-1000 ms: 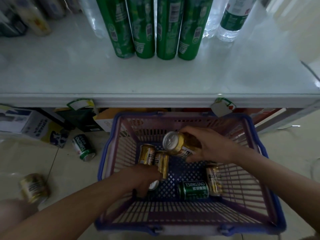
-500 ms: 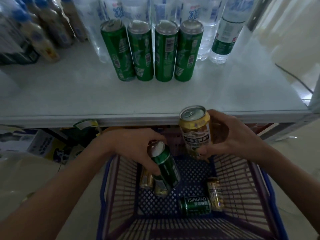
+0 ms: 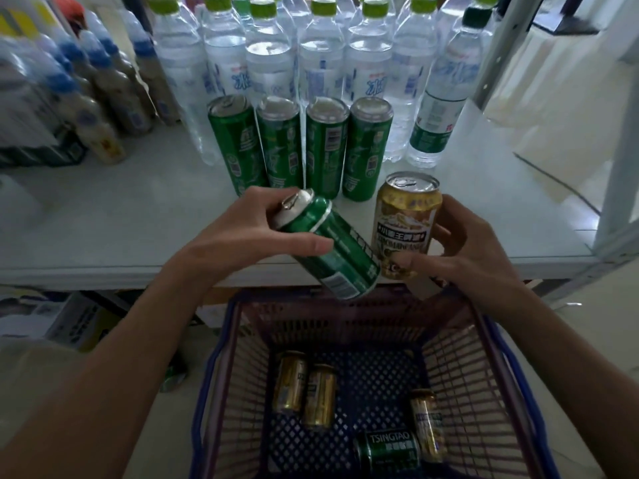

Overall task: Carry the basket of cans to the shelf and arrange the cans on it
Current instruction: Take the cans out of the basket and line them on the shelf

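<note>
The left hand (image 3: pixel 242 236) is clamping a tilted green can (image 3: pixel 328 247) near its top; the right hand (image 3: pixel 473 247) is gripping an upright gold can (image 3: pixel 404 223) by its lower body. Both are hovering over the shelf (image 3: pixel 121 229) edge, with the basket (image 3: pixel 477 344) below them. Just beyond the left grip, four green cans (image 3: pixel 301 146) are standing in a row: the tilted can's swinging base is likely to strike the touching gold can or topple that row.
</note>
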Tool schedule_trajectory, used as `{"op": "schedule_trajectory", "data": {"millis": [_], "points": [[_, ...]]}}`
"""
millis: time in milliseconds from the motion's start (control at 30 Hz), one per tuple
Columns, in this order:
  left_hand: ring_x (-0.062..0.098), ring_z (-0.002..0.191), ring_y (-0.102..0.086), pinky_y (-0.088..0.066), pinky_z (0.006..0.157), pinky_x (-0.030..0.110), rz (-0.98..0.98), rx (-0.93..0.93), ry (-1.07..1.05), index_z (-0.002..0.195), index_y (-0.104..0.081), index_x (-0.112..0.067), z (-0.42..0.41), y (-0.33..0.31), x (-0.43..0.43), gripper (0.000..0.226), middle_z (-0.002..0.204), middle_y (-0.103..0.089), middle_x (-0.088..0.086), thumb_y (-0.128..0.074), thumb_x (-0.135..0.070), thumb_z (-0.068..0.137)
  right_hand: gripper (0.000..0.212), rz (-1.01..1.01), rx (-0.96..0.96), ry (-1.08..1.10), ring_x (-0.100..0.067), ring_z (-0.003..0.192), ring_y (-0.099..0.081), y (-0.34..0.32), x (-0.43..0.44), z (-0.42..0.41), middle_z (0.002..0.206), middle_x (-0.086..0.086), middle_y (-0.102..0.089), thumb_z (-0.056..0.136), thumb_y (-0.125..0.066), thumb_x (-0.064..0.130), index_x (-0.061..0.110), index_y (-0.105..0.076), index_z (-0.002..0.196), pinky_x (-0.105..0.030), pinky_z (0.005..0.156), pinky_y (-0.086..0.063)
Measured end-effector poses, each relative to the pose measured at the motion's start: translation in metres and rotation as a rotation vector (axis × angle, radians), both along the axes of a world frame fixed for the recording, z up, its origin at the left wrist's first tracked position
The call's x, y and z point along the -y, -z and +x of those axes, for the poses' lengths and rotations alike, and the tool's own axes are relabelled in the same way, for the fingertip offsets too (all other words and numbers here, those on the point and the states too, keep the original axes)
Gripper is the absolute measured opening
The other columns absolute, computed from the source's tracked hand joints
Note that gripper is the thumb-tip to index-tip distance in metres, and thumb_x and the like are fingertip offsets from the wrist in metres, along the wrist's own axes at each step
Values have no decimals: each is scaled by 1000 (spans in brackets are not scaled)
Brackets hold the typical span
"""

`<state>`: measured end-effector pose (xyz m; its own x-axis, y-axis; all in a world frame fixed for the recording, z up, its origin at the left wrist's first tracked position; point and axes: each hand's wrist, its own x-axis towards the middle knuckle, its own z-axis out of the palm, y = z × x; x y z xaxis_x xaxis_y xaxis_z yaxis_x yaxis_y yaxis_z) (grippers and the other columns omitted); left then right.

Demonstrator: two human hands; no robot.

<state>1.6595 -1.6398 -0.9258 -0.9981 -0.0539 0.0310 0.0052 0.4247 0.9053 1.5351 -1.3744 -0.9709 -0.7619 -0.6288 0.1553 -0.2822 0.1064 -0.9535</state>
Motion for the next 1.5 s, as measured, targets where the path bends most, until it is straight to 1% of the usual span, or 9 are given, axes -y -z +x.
{"op": "schedule_trajectory", "data": {"millis": [133, 233, 333, 400, 700, 900, 1033, 1233, 1500], "points": [[22, 91, -75, -58, 91, 42, 57, -92, -169, 99, -75, -10, -12, 0, -10, 37, 95, -79, 6, -87, -32, 71, 66, -21, -40, 108, -22, 114, -68, -1, -1, -13, 120, 0, -72, 64, -90, 27, 15, -62, 123, -52, 102, -52], [25, 86, -72, -55, 77, 39, 52, -142, -287, 90, -74, -11, -28, 5, -20, 33, 88, -77, 6, -89, -33, 72, 67, -30, -51, 200, -19, 111, -69, 1, -3, -23, 120, 3, -72, 64, -91, 28, 16, -62, 123, -48, 97, -57], [-6, 66, -65, -45, 60, 8, 90, -154, -331, 83, -72, -20, -47, 13, -29, 21, 70, -70, -20, -90, -24, 72, 61, -14, -69, 266, -19, 108, -70, 6, -7, -33, 118, 4, -71, 69, -91, 17, 17, -62, 123, -46, 93, -59], [-11, 71, -67, -47, 64, 4, 141, -180, -384, 98, -75, -14, -60, 17, -38, 32, 85, -73, -18, -91, -19, 71, 61, 7, -96, 309, -19, 107, -70, 9, -10, -39, 118, 4, -70, 70, -91, 17, 18, -61, 123, -44, 92, -59], [-2, 94, -67, -52, 80, 8, 148, -328, -548, 118, -66, -16, -99, 43, -96, 64, 107, -71, -9, -95, -26, 62, 75, 34, -177, 471, -7, 110, -67, 17, -15, -53, 122, 11, -67, 66, -94, 26, 24, -58, 132, -40, 94, -58], [-2, 97, -62, -50, 84, 7, 61, -378, -544, 118, -57, -16, -114, 41, -112, 66, 108, -66, -10, -93, -34, 65, 79, 40, -171, 500, -5, 112, -67, 22, -15, -59, 124, 12, -68, 63, -95, 31, 26, -57, 132, -39, 95, -58], [12, 112, -60, -52, 98, 29, -161, -389, -515, 131, -57, -21, -121, 44, -117, 65, 121, -63, -1, -83, -47, 76, 78, -20, -136, 501, -5, 116, -65, 26, -16, -64, 127, 10, -66, 67, -94, 21, 24, -56, 135, -34, 94, -59], [25, 131, -53, -50, 96, 40, -501, -360, -550, 154, -29, -24, -128, 43, -123, 84, 147, -49, 2, -65, -58, 87, 78, -14, -138, 497, -4, 115, -65, 27, -15, -68, 125, 10, -66, 70, -92, 23, 25, -54, 137, -19, 90, -57], [36, 90, -67, -46, 65, 36, -837, -288, -525, 150, -31, -31, -144, 34, -120, 74, 131, -52, 14, -51, -69, 90, 68, 113, -209, 546, -4, 109, -63, 31, -4, -81, 119, 13, -64, 77, -86, 33, 18, -55, 135, 4, 77, -45]]}}
